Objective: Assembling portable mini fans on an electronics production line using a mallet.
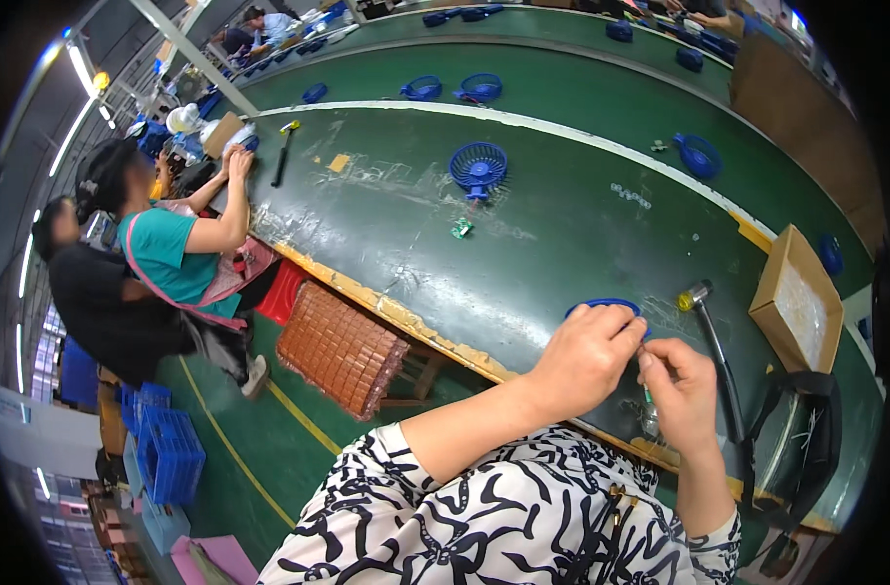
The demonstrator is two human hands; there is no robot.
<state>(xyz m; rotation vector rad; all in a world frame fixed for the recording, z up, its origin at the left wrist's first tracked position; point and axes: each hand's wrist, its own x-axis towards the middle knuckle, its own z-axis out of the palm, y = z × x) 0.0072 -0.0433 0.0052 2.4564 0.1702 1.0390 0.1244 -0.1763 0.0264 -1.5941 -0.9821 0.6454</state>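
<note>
My left hand [589,349] is closed over a blue round fan housing [611,304], whose rim shows past my fingers near the table's front edge. Close beside it, my right hand [681,392] is pinched, thumb against fingers. What it pinches is too small to make out. A bit of green shows under the right fingertips. Farther off on the green table [367,234] lies another blue fan housing with a slatted grille [478,168], and a small green circuit board [461,228] is near it.
Right of my hands lies a hammer [710,331] beside a cardboard box [801,297] and a black strap-like thing [806,439]. Small clear pieces [630,196] and a second hammer [282,156] are on the table. Beyond runs a belt with blue housings [696,156]. Co-workers [172,239] stand left.
</note>
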